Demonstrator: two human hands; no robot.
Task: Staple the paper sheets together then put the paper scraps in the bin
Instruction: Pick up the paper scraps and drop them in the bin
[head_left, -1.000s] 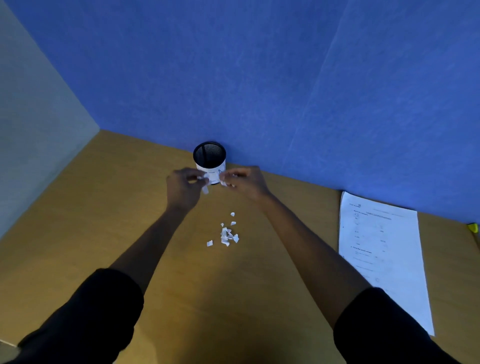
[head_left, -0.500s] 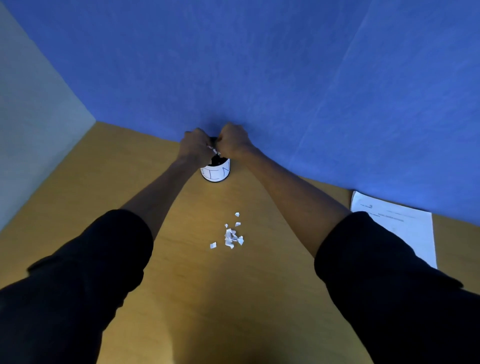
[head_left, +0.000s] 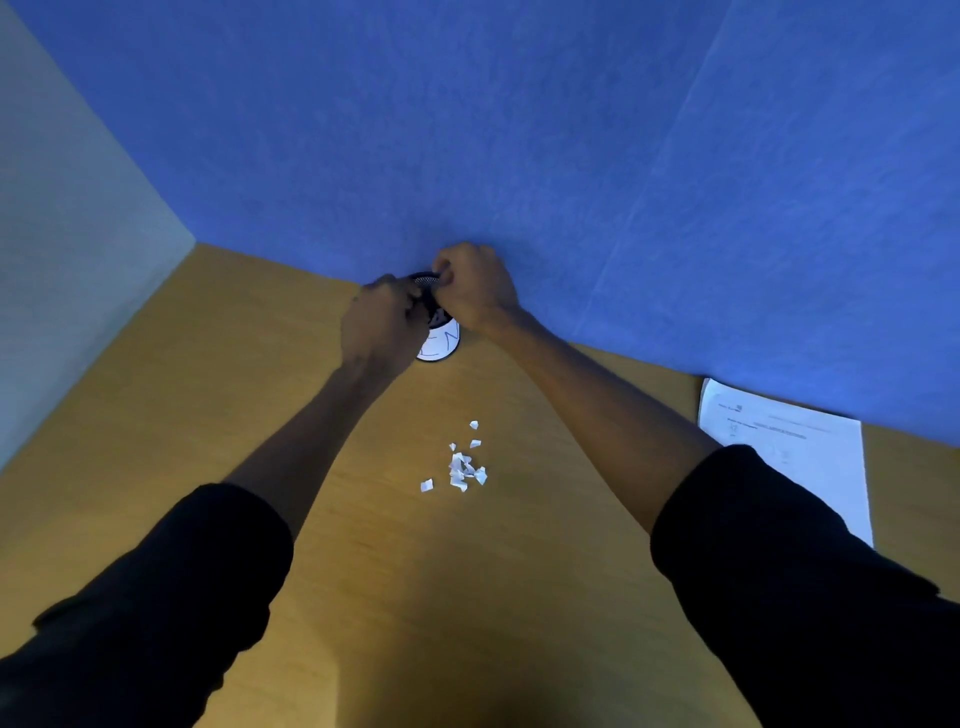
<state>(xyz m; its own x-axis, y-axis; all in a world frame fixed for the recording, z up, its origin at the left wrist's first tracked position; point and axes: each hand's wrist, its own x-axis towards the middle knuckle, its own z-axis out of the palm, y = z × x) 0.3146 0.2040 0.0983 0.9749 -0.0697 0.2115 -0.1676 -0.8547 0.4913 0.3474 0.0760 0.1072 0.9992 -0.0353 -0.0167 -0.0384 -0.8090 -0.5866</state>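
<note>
Both hands (head_left: 382, 325) stay over bin (head_left: 441, 345); label unreadable.

The bin's (head_left: 439, 345) white label shows "N".

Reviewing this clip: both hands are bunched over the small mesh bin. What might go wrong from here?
1. The left hand and right hand crowd the narrow bin; a nudge may tip it.
2. Dropped bits may miss its small mouth.
3. The scraps on the desk may get brushed by the sleeves.
</note>
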